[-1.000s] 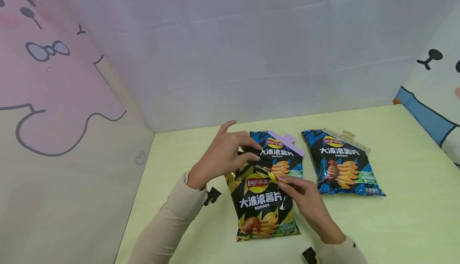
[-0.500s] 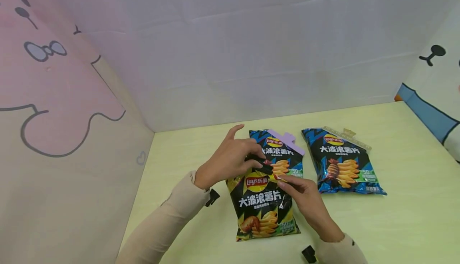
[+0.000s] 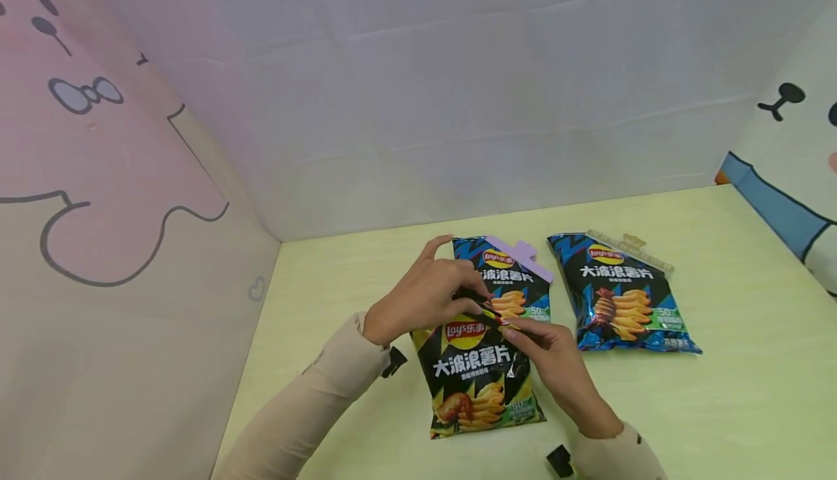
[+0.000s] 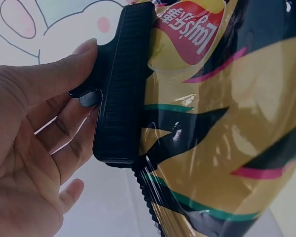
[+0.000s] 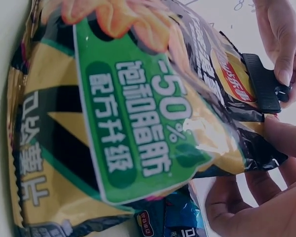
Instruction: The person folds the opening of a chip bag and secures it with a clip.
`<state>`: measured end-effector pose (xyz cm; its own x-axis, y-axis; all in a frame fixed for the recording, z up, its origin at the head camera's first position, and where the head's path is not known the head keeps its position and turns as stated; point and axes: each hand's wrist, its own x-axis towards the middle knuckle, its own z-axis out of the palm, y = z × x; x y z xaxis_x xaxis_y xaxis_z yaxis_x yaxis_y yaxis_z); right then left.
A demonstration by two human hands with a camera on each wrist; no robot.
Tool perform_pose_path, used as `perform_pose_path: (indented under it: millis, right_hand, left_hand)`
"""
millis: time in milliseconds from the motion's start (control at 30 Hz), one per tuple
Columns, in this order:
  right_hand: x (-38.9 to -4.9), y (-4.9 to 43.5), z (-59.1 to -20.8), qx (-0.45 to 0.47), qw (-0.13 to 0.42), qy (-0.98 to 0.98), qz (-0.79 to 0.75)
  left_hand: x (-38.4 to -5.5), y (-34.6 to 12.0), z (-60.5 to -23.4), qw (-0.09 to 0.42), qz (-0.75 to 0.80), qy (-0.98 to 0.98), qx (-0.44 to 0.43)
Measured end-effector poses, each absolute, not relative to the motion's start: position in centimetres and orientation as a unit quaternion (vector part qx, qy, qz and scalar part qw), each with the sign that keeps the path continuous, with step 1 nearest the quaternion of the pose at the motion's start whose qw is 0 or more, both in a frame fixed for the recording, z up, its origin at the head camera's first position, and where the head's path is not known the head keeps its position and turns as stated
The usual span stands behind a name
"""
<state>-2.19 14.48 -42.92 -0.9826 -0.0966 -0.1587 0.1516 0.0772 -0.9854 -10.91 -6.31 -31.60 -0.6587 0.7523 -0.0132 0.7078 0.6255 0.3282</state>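
Observation:
A black and gold potato chip bag (image 3: 474,393) lies on the table in front of me, its top edge lifted. My left hand (image 3: 425,295) pinches a black bag clip (image 4: 123,89) by its handle, thumb on one side and fingers behind. In the left wrist view the clip's long bar lies along the bag's top edge, over part of its width. My right hand (image 3: 562,364) pinches the bag's top right corner between thumb and fingers, just beside the clip's end, as the right wrist view shows. The head view mostly hides the clip under my left hand.
Behind the held bag lies a blue chip bag (image 3: 513,306) with a purple clip (image 3: 522,256) on its top corner. Another blue chip bag (image 3: 617,298), with a beige clip (image 3: 629,249), lies to the right. Cartoon-printed cloth walls (image 3: 490,102) border the pale yellow table (image 3: 739,306).
My left hand has moved right and slightly down, bringing the black clip from above the bag onto its top edge. My right hand has stayed at the corner.

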Motion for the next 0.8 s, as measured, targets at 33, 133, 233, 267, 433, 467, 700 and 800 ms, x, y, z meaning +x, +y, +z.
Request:
perform_pose_path:
  millis: [33,133,233,267,433,467,700,800]
  right_hand:
    - [-2.23,14.41,-42.92,0.023,0.093,0.728,-0.679]
    - [-2.35,14.21,-42.89,0.038,0.099,0.725,-0.681]
    - [-2.42,14.14,-42.89,0.049,0.111,0.717,-0.687]
    - [-2.43,14.15,-42.9,0.05,0.114,0.713,-0.69]
    - [-2.47,14.15,-42.91,0.048,0.12,0.705,-0.698]
    - [-2.47,14.13,-42.9,0.047,0.12,0.703,-0.699]
    - [-2.5,14.02,-42.98,0.048,0.116,0.696,-0.707]
    - [-2.53,14.0,-43.0,0.048,0.115,0.696,-0.708]
  left_hand:
    - [-10.9,-6.31,-31.62,0.074,0.149,0.899,0.406]
    - [-10.87,-6.33,-31.63,0.073,0.147,0.9,0.404]
    - [-10.83,-6.37,-31.62,0.074,0.145,0.901,0.402]
    - [-10.82,-6.38,-31.61,0.076,0.146,0.901,0.402]
    - [-10.65,-6.23,-31.85,0.091,0.157,0.898,0.4]
    - [-10.61,-6.18,-31.91,0.094,0.156,0.899,0.399]
    - [-10.53,-6.01,-32.3,0.1,0.141,0.904,0.392]
    - [-10.57,-6.03,-32.35,0.099,0.138,0.903,0.394]
